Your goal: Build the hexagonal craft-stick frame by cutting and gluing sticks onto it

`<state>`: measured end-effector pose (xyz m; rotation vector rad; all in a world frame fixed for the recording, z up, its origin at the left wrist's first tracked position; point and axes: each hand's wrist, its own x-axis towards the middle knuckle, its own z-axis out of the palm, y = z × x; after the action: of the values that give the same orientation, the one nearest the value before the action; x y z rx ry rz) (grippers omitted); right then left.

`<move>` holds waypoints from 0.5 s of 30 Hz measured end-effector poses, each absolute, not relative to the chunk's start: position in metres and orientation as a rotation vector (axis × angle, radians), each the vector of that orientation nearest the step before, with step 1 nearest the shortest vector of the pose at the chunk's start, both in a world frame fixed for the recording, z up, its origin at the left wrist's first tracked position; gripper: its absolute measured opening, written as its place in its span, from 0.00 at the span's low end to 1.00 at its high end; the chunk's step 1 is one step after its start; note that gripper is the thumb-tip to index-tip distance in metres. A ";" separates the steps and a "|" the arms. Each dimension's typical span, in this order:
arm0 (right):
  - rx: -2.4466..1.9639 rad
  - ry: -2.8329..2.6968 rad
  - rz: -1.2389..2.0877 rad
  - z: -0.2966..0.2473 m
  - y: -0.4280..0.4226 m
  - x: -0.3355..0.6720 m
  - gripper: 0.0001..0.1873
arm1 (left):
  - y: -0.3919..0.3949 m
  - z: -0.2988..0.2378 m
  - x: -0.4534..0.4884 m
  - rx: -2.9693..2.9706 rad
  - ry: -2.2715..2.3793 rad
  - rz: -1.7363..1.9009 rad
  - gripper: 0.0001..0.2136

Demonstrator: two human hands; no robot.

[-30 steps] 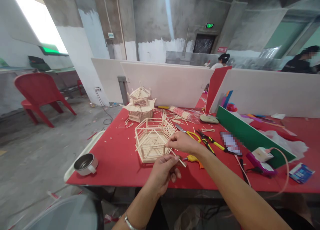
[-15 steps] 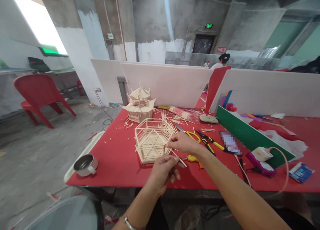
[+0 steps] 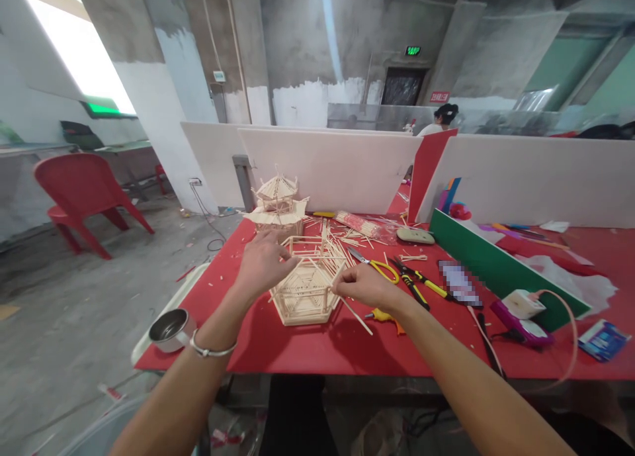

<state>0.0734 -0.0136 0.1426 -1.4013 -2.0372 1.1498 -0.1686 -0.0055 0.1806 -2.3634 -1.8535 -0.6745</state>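
Left hand point(image 3: 262, 261) covers the rear-left corner of the hex stick frame point(image 3: 307, 287); gripping or resting, can't tell. Right hand point(image 3: 364, 285) hides the upper end of the stick point(image 3: 356, 310) it pinches. Blurred patch point(image 3: 459, 282) beside the pliers point(image 3: 419, 278): unidentifiable. Green sign point(image 3: 413, 50) text too small. Forearms cut off at the bottom edge.

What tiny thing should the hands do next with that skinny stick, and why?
Probably press the stick in the right hand against the right side of the hexagonal stick frame. The stick's upper end meets the frame there, pinched by the right hand, and the left hand sits on the frame's left side, seemingly steadying it.
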 end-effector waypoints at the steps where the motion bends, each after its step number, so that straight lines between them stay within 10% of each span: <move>1: -1.383 -2.035 1.147 0.142 -0.014 0.074 0.11 | -0.003 0.180 -0.167 -2.401 -1.863 -0.597 0.12; 15: -1.235 -1.929 0.931 0.135 -0.012 0.055 0.09 | 0.005 0.156 -0.162 -2.488 -1.979 -0.457 0.13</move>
<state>0.0546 -0.0119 0.1347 -1.2347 -1.9292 0.9313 -0.1619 0.0051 0.1561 -2.4884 -1.9785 -0.4574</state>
